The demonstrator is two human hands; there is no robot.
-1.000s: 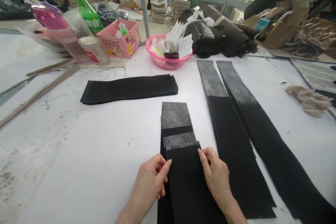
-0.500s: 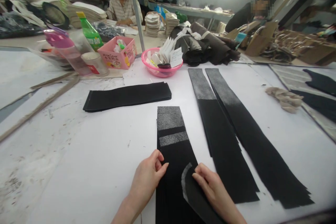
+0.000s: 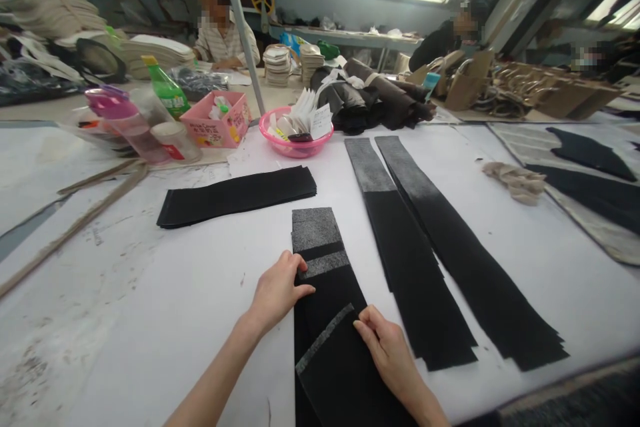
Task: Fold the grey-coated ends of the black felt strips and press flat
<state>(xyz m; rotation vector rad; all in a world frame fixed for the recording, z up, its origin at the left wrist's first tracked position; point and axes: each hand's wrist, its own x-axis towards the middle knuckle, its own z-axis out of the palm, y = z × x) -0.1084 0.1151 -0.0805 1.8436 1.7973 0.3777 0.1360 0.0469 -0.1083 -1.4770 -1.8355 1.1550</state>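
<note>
In the head view, a stack of long black fabric strips lies before me, with speckled grey bands at its far end. My right hand pinches the far right corner of a loose black strip. This strip has a narrow grey edge and slants over the near part of the stack. My left hand is at the stack's left side, fingertips touching it by the lower grey band, thumb and forefinger apart. The near ends of the stack and the held strip run out of view.
Two fanned rows of black strips, one nearer and one farther right, lie to the right. Another black stack lies crosswise at left. Behind stand a pink basket, a pink box and bottles. People sit beyond the table.
My left hand has moved forward along the stack to the grey band, its thumb and forefinger spreading. The strip in my right hand has gone from curled up to flatter, its grey edge reaching left.
</note>
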